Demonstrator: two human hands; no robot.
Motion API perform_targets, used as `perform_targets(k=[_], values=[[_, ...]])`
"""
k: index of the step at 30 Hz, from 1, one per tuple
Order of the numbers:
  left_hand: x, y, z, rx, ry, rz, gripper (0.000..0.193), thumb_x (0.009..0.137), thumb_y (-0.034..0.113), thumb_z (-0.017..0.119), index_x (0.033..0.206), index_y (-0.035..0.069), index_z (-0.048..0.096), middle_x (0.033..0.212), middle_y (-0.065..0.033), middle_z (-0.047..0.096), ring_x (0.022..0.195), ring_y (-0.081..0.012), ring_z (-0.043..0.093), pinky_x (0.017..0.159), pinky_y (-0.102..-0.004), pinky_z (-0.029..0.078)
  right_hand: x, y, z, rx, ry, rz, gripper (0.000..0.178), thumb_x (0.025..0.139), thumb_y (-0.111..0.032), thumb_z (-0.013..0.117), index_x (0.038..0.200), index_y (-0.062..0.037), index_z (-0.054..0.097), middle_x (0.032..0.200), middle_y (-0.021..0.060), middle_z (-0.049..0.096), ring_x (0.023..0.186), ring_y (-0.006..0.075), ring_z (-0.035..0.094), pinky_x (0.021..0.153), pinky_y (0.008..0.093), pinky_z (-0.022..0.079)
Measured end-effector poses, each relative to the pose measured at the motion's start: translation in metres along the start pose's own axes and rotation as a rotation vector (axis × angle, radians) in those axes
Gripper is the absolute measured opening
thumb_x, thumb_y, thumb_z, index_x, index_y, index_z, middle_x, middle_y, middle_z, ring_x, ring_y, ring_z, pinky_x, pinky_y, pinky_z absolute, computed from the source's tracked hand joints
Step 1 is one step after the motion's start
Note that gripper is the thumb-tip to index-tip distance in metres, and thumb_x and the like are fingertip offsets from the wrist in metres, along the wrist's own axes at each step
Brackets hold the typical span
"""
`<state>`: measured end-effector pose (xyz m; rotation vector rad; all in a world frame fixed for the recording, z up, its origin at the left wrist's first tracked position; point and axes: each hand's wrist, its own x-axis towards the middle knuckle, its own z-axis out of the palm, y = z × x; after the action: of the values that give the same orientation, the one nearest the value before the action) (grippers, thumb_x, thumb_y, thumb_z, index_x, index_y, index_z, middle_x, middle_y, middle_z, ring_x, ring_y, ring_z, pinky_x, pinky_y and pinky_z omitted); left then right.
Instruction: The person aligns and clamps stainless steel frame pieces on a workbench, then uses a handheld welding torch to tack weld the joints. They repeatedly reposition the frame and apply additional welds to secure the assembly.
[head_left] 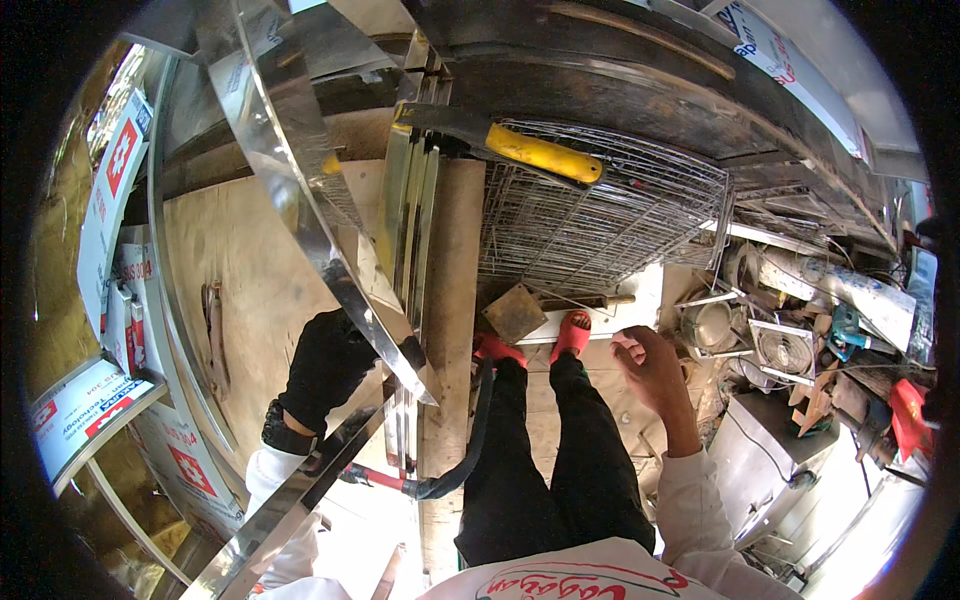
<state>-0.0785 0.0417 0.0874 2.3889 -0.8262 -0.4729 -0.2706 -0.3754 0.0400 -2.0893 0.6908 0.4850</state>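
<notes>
Left hand: the left hand (325, 365), in a black glove, is curled against the polished metal strip (300, 190); fingers closed on its underside edge, palm turned toward the strip.
Metal strip: long, mirror-bright, curved; it runs from the upper left of the view down past the gloved hand to a tip near the stacked bars. A second shiny length (290, 500) crosses below the wrist toward the lower left.
Right hand: the right hand (650, 365), bare, hangs free beside the right leg; fingers loosely bent, neither spread nor pinched, touching nothing.
Stacked bars: a bundle of narrow metal bars (412, 215) lies lengthwise on the wooden surface (245, 270), just right of the strip.
Hose: a dark hose (470, 440) with a red fitting hangs off the surface edge, beside the left leg.
Feet: red sandals (572, 333) stand on the floor, just below a wire mesh rack (600, 215).
Yellow handle: a yellow-handled tool (545, 153) rests on top of the rack.
Right margin: metal scraps, a small fan grille (785, 350) and boxes lie in a heap, well apart from both hands.
</notes>
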Motion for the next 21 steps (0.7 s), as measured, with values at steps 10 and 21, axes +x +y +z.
perform_targets(k=[10, 21], values=[[-0.010, -0.008, 0.004, 0.069, -0.247, -0.288, 0.048, 0.081, 0.015, 0.082, 0.124, 0.004, 0.064, 0.117, -0.0129, 0.070, 0.110, -0.0299, 0.067, 0.098, -0.0411, 0.053, -0.006, 0.007, 0.002, -0.057, 0.021, -0.016, 0.027, 0.094, -0.022, 0.071, 0.109, 0.0010, 0.070, 0.093, 0.0159, 0.072, 0.080, 0.0257, 0.070, 0.071, 0.0361, 0.055], [-0.025, -0.043, 0.014, 0.038, -0.144, -0.003, 0.039, 0.092, 0.015, 0.073, 0.125, 0.001, 0.058, 0.113, -0.0133, 0.067, 0.102, -0.0276, 0.067, 0.089, -0.0376, 0.055, -0.002, 0.009, 0.000, 0.008, -0.011, 0.059, 0.030, 0.093, -0.028, 0.071, 0.107, -0.0014, 0.070, 0.097, 0.0198, 0.071, 0.084, 0.0343, 0.071, 0.076, 0.0422, 0.057]])
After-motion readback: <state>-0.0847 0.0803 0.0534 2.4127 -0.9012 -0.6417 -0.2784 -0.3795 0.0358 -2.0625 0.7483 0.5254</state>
